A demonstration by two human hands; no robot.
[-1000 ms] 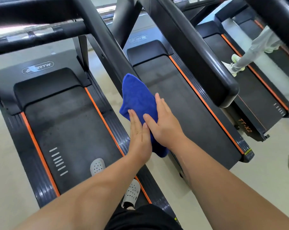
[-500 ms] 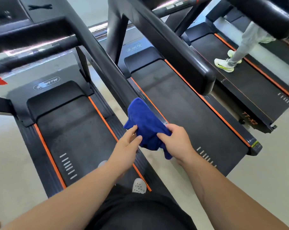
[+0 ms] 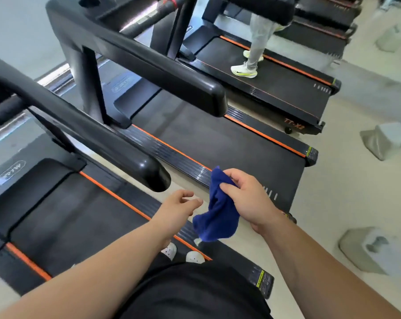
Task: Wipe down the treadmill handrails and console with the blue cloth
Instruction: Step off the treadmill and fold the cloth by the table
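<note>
Blue cloth (image 3: 218, 212): bunched, long axis running up and down, one corner pointing up, the bulk drooping below. It hangs in the air just right of the rounded end of the near handrail (image 3: 98, 139), not touching it.

Right hand (image 3: 247, 199): fingers and thumb curled, pinching the cloth's upper part.

Left hand (image 3: 179, 208): fingers loosely spread, holding nothing, just beside the cloth and below the handrail end.

A second handrail (image 3: 162, 72) runs parallel beyond the near one. Farther beyond, another person's shoe (image 3: 243, 70) is on a belt. White shoes (image 3: 195, 256) show under the cloth.
</note>
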